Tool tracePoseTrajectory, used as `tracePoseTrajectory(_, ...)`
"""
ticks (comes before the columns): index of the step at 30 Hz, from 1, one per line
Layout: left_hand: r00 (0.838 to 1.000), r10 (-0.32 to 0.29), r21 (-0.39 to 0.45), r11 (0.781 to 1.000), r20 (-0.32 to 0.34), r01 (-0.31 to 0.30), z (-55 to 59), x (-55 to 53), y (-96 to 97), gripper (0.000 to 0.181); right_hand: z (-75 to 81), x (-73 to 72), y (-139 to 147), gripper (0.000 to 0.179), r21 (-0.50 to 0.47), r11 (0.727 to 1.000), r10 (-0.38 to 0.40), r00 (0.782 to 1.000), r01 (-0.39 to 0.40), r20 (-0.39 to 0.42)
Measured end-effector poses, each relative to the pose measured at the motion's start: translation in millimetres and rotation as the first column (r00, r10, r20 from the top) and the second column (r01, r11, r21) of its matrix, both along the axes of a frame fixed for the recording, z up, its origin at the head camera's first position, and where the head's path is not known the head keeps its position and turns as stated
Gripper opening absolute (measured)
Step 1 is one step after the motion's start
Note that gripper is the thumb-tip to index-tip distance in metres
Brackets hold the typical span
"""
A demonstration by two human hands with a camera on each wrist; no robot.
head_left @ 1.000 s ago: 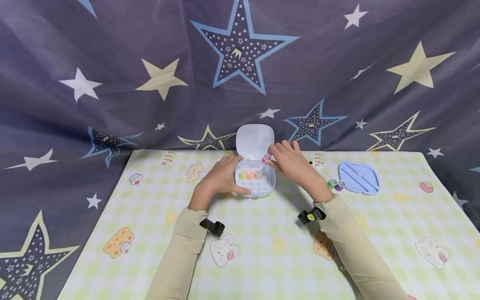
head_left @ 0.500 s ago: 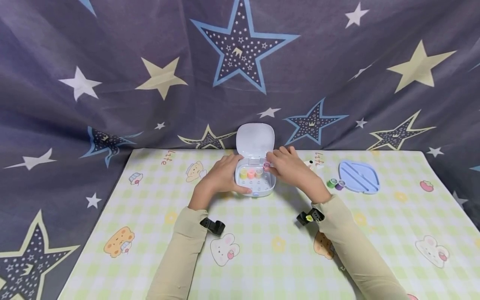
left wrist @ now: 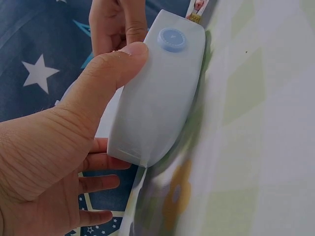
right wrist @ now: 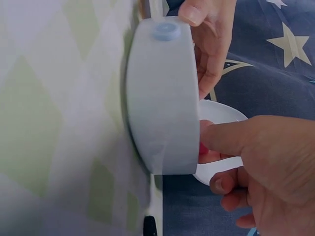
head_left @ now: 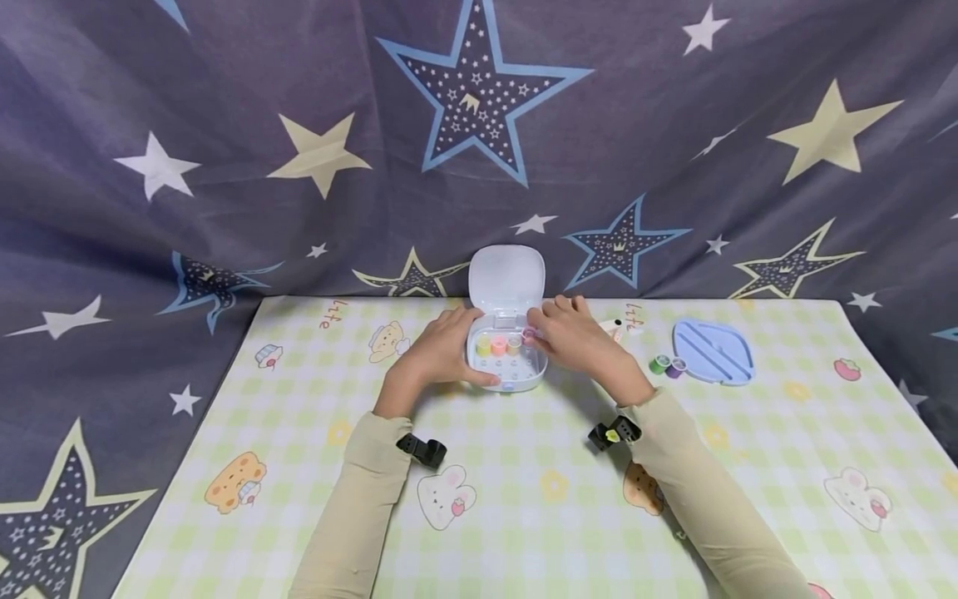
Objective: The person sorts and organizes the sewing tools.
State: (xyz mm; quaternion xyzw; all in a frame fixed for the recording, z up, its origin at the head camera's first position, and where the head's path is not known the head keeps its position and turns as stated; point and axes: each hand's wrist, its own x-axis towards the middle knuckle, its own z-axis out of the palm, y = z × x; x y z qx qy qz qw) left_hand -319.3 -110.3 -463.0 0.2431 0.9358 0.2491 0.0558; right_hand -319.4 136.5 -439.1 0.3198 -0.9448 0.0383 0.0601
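A white box (head_left: 528, 383) with a pale blue front button (left wrist: 172, 39) stands at the table's far edge, its lid (head_left: 507, 277) raised. Pegs line its floor. A yellow thread bobbin (head_left: 483, 345), an orange-pink bobbin (head_left: 499, 346) and a beige bobbin (head_left: 514, 345) sit in a row inside. My left hand (head_left: 443, 349) grips the box's left side, thumb at the front, other fingers behind. Between thumb and forefinger my right hand (head_left: 572, 334) pinches a pink bobbin (head_left: 530, 334), at the row's right end; in the right wrist view the box wall and fingers mostly hide it.
Right of my right hand, a green bobbin (head_left: 659, 364) and a purple bobbin (head_left: 676, 368) stand beside a light blue tray (head_left: 713, 352) with diagonal bars. A small black-tipped white thing (head_left: 615, 329) shows behind the right hand. A star-patterned curtain (head_left: 329, 225) hangs behind the table.
My right hand has lowered the pink bobbin from near the lid hinge into the box, beside the beige one. The left hand keeps its grip on the box.
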Motion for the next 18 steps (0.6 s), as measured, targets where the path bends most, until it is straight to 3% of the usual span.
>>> tracePoseTrajectory(18,1.000,0.002,0.003,1.000,0.009,-0.002,0.1,-0.1,-1.3,0.114,-2.8,0.4,-1.7,0.023,0.030,0.999,-0.033,0.998,0.031,0.052)
